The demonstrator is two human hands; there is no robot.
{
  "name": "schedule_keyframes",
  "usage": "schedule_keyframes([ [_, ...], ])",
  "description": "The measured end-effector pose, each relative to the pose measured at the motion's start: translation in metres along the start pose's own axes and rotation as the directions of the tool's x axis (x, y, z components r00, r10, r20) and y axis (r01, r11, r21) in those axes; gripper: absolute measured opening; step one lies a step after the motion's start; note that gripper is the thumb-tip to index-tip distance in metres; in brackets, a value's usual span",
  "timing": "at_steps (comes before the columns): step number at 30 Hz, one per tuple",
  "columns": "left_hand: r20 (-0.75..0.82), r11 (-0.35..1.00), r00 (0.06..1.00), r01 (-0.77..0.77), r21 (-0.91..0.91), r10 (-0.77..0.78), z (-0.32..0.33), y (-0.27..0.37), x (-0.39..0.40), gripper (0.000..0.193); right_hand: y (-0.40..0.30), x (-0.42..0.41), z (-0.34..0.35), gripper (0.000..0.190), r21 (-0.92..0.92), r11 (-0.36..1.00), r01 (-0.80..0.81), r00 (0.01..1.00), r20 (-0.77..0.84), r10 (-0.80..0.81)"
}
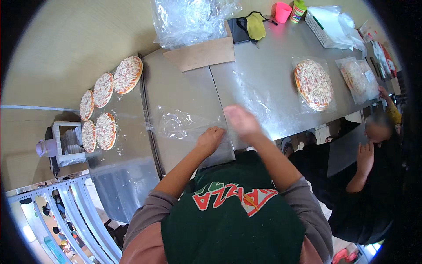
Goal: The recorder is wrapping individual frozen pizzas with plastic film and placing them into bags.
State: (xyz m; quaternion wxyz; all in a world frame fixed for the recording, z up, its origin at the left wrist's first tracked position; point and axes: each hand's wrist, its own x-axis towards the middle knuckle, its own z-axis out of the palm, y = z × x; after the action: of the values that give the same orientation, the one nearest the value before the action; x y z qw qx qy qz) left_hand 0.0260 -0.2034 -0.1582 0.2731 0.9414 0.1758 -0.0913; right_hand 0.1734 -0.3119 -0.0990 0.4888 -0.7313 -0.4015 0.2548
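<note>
My left hand (211, 140) lies over the near right end of a clear plastic bag (178, 123) spread flat on the steel table (184, 85); its fingers are curled down at the bag's edge. To its right, my right hand (242, 122) is blurred and raised over the table, and whether its fingers hold anything cannot be seen. Several topped, uncooked pizzas (106, 131) lie on the steel surface at the left, with crumbs around them. One more pizza (314, 84) sits on or in clear plastic at the right of the table.
A wooden box (201, 54) heaped with clear plastic bags (197, 19) stands at the back. Bagged pizzas (359, 79), a white basket (324, 33), a pink cup (283, 12) and a yellow mask (256, 28) are on the right side. A person (359, 198) is at the right, near the table's edge.
</note>
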Motion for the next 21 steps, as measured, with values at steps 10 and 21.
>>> schedule_keyframes([
  [10, 0.027, 0.841, 0.868, 0.472, 0.264, -0.496, -0.058, -0.126, -0.072, 0.132, 0.055, -0.031, -0.094, 0.097, -0.821, 0.545, -0.168, 0.886, 0.117, 0.448],
  [21, -0.071, 0.837, 0.890, 0.447, 0.316, -0.449, -0.053, -0.071, -0.003, 0.101, 0.127, 0.026, -0.130, 0.057, -0.770, 0.585, -0.254, 0.957, -0.115, 0.265],
])
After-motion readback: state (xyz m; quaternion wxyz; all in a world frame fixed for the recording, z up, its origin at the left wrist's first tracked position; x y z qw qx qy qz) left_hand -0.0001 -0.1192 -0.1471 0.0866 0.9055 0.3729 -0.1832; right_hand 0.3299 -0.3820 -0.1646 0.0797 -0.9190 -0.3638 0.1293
